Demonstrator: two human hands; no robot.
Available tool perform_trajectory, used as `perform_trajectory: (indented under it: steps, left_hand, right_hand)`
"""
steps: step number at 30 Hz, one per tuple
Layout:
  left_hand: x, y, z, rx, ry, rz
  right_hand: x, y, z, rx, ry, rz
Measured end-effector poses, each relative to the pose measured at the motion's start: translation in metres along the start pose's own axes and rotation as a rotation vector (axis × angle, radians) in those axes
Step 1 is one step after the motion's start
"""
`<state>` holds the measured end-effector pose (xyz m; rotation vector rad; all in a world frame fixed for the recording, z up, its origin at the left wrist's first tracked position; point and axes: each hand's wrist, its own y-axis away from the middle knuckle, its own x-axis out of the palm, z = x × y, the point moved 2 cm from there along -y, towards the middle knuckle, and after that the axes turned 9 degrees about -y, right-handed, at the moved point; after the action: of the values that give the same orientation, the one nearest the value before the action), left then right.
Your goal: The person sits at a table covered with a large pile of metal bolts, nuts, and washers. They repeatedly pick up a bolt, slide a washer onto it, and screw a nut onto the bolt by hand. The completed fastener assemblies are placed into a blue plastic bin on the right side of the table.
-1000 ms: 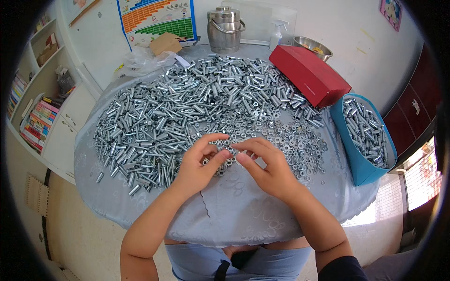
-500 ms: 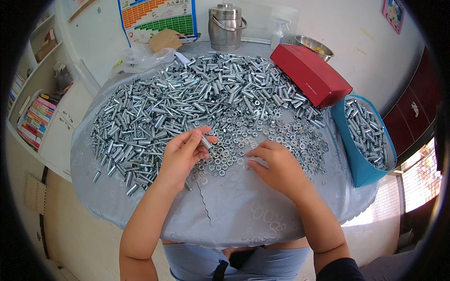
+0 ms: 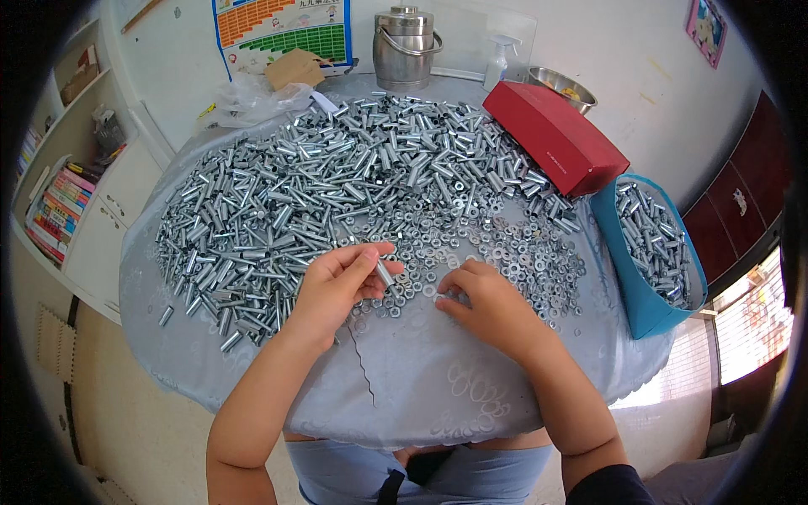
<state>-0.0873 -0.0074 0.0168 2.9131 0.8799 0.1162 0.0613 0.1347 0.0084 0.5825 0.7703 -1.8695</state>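
My left hand [image 3: 337,284] pinches a shiny expansion bolt [image 3: 385,273] between thumb and fingers, its sleeve slanting down to the right. Over the near edge of the washers, my right hand [image 3: 490,305] is bent, thumb and forefinger tips drawn together; what they grip is too small to make out. Flat washers and nuts [image 3: 530,265] lie spread around and beyond this hand. To the left and behind, a large heap of metal sleeves and bolts [image 3: 278,198] covers the table.
A blue fabric bin [image 3: 635,290] full of metal pieces stands at the right edge. Behind it lies a red box [image 3: 555,139]. Farther back are a steel pot [image 3: 406,52], a spray bottle [image 3: 497,63], a steel bowl [image 3: 564,88] and a plastic bag [image 3: 257,103]. A wavy dark line [image 3: 362,370] marks the grey tablecloth [image 3: 421,379].
My left hand has shifted slightly right and nearer with the expansion bolt, which now tilts more steeply. The fingertips of my right hand have drawn closer together over the washers.
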Motion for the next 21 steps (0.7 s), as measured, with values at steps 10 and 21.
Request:
perform_trajectory:
  steps: [10,21]
  left_hand:
    - [0.001,0.0,0.005,-0.021,0.056,-0.027]
    - [0.013,0.002,0.01,-0.077,0.116,0.045]
  right_hand:
    - [-0.01,-0.007,0.025,-0.075,-0.436,-0.029]
    - [-0.001,-0.007,0.022,-0.113,-0.536,-0.076]
